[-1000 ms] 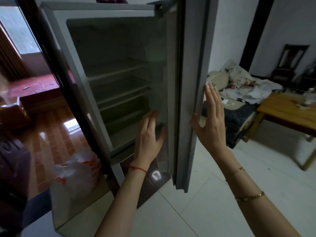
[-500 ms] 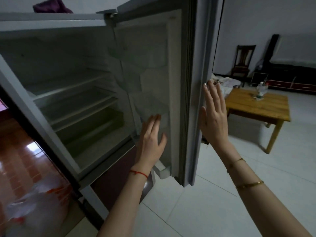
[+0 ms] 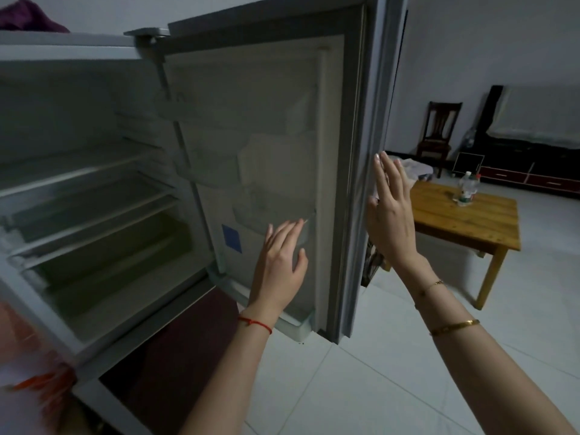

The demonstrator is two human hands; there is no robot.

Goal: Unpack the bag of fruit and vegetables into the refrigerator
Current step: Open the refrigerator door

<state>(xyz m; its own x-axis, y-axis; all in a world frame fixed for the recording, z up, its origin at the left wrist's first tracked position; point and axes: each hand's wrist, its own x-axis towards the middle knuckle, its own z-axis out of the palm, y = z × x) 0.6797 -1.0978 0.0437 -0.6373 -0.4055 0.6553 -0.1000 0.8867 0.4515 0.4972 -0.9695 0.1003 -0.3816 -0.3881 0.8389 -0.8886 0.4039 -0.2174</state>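
Fridge (image 3: 94, 189) fills the left half, cabinet open, wire shelves bare, interior dim. Door (image 3: 270, 171) swung wide, hinged at 12 o'clock, inner liner facing the camera; door bins look bare, blue sticker (image 3: 231, 238) low on the liner. Floor (image 3: 392, 372) pale tile, running from 5 to 3 o'clock. Table (image 3: 470, 221), wooden, at 3 o'clock, well apart from the door. Clear bottle (image 3: 466, 188) upright on the table top. Dark chair (image 3: 439, 133) against the far wall at 2 o'clock; dark low cabinet (image 3: 527, 180) right of it. Purple cloth (image 3: 28, 20) on the fridge top at 11 o'clock. Bag (image 3: 28, 381), pale plastic with orange showing, blurred, at 8 o'clock by the fridge's lower left corner; contents not readable.

Right hand (image 3: 390, 221) at the door's outer edge, fingers straight and together, pointing up, holding nothing; contact with the edge not certain. Two gold bracelets on that arm. Left hand (image 3: 277, 268) raised before the lower liner, fingers straight and slightly spread, holding nothing; touching or just off the liner, cannot tell. Red string at that wrist.
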